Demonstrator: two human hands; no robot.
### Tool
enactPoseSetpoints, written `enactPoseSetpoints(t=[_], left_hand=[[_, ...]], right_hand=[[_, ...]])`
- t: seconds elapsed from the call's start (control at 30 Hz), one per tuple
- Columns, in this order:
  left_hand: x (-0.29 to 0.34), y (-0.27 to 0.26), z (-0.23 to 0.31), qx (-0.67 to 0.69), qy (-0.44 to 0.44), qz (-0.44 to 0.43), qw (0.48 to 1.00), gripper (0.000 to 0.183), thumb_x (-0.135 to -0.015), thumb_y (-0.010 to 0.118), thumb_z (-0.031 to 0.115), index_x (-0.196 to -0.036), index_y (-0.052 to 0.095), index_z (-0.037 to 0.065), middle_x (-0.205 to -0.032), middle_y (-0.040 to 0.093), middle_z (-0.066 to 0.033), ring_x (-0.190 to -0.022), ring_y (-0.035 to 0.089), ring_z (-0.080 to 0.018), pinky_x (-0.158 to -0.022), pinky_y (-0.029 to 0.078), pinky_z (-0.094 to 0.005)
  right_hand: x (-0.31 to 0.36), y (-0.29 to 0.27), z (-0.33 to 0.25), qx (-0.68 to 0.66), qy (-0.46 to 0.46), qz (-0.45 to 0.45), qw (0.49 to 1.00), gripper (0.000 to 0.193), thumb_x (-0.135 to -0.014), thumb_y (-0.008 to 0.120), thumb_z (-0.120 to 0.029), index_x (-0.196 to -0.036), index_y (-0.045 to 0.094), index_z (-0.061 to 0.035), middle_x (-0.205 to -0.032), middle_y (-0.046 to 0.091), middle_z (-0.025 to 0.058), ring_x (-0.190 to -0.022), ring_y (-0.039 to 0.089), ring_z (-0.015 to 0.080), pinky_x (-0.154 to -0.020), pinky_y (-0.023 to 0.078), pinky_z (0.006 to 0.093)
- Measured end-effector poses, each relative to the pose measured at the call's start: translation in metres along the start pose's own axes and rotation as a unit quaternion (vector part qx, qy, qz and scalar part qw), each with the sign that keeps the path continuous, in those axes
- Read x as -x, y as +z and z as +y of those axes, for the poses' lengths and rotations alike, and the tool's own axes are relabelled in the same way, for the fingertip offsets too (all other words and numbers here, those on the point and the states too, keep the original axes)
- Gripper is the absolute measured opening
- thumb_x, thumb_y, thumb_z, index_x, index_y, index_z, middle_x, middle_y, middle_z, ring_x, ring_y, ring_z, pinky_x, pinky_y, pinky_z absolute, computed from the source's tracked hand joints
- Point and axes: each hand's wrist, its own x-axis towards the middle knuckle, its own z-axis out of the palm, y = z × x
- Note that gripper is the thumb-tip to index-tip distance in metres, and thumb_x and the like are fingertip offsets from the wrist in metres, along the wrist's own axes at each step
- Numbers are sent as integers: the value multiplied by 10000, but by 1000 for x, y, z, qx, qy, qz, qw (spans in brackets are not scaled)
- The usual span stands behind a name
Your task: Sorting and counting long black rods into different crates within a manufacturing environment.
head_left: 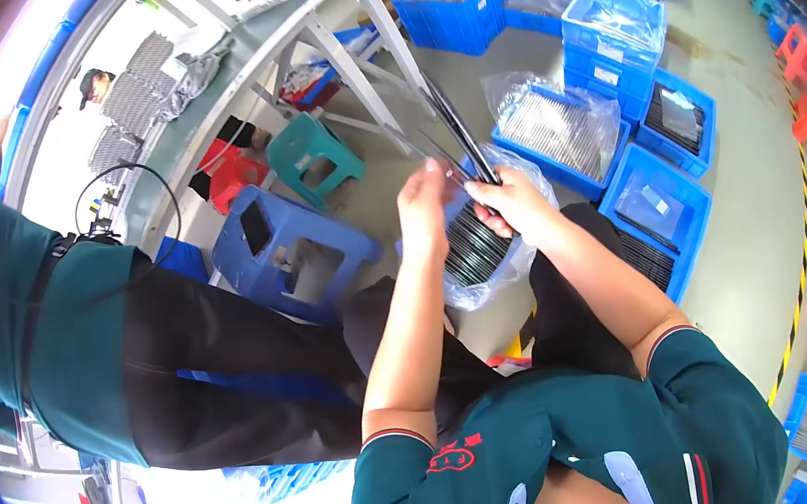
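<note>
My right hand (517,204) is closed around the lower ends of several long, thin black rods (457,124). The rods slant up and away to the left. Close beside it, my left hand (424,203) has its fingers pinched together next to a blurred thin piece; what they hold is too smeared to make out. Below both hands, between my knees, stands a container lined with clear plastic (536,248). More dark rods (476,248) lie in it side by side.
Blue crates (672,209) with rods and plastic bags stand at the right, with stacked crates (611,35) behind. A blue stool (272,248) and a green stool (311,157) are on the left, under a workbench (198,136). Another person (80,322) stands close at my left.
</note>
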Motion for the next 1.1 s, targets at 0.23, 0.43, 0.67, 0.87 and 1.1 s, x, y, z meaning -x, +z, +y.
enactPoseSetpoints(t=[0.23, 0.43, 0.67, 0.87, 1.1], left_hand=[[22, 0, 5, 123, -43, 2, 992, 345, -947, 474, 307, -779, 542, 14, -596, 545, -43, -422, 471, -131, -414, 402, -265], [5, -16, -10, 50, -10, 49, 998, 317, -967, 433, 259, -794, 519, 8, -643, 545, -46, -538, 481, -114, -519, 424, -271], [-56, -40, 3, -47, 60, -2, 997, 265, -961, 443, 258, -799, 491, 55, -639, 479, -18, -570, 431, -108, -548, 359, -246], [-72, -16, -17, 71, -57, -180, 979, 289, -951, 471, 287, -823, 522, 33, -588, 453, -9, -541, 421, -108, -526, 352, -243], [-70, -4, -52, 110, -172, -249, 947, 289, -958, 444, 316, -828, 511, 67, -622, 513, -24, -544, 487, -124, -516, 382, -252]], right_hand=[[-6, 30, 25, -19, -38, 24, 999, 179, -875, 563, -183, -811, 504, -27, -573, 495, 33, -371, 427, 87, -299, 297, 230], [-28, 37, 40, -16, -33, 8, 999, 172, -885, 558, -186, -871, 520, -19, -628, 537, 39, -406, 474, 104, -325, 341, 235], [-92, 8, 8, 146, -256, 177, 939, 194, -823, 657, -146, -846, 501, -32, -634, 526, 6, -538, 466, 82, -482, 383, 250], [-128, -4, -31, -79, -120, 100, 985, 175, -867, 620, -209, -915, 572, -48, -514, 354, -82, -384, 290, 28, -368, 227, 206], [-137, -35, 2, -75, -2, 103, 992, 307, -855, 632, -321, -723, 529, -63, -473, 322, -80, -363, 262, 42, -360, 201, 227]])
